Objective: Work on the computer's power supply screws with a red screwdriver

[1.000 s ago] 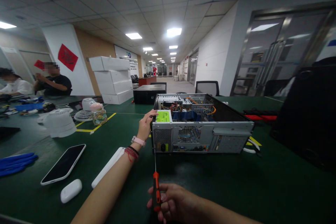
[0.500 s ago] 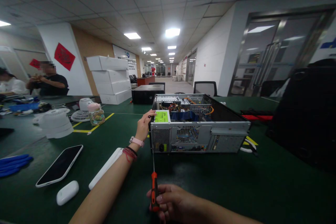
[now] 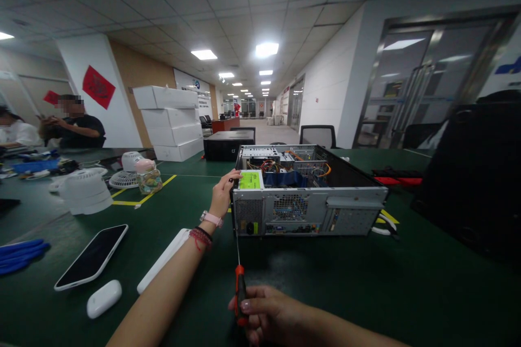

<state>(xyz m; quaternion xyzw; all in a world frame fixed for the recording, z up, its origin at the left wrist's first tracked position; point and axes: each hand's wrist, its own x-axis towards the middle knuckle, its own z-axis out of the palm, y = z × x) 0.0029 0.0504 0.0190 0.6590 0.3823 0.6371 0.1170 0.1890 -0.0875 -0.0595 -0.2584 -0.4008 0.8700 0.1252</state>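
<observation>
An opened desktop computer case (image 3: 301, 212) lies on its side, its rear panel facing me and its wiring exposed on top. My left hand (image 3: 223, 191) is at its left rear corner, fingers curled over the edge beside the power supply with a green label (image 3: 250, 180). Low in the view, my right hand (image 3: 264, 312) holds a red and black screwdriver (image 3: 240, 294) by the handle, thumb along its side. The thin shaft points away from me to the lower left corner of the rear panel. Whether the tip sits in a screw is too small to tell.
Left on the green table (image 3: 325, 287) lie a phone (image 3: 91, 257), a white earbud case (image 3: 104, 299), a long white object (image 3: 163, 260) partly behind my forearm, and blue gloves (image 3: 22, 256). A jar (image 3: 148, 178) and white boxes (image 3: 173, 122) stand farther back. A black bag-like object (image 3: 468, 184) rises at right.
The screwdriver handle has turned a little in my right hand, so more of its black side shows. My left hand keeps its place on the case.
</observation>
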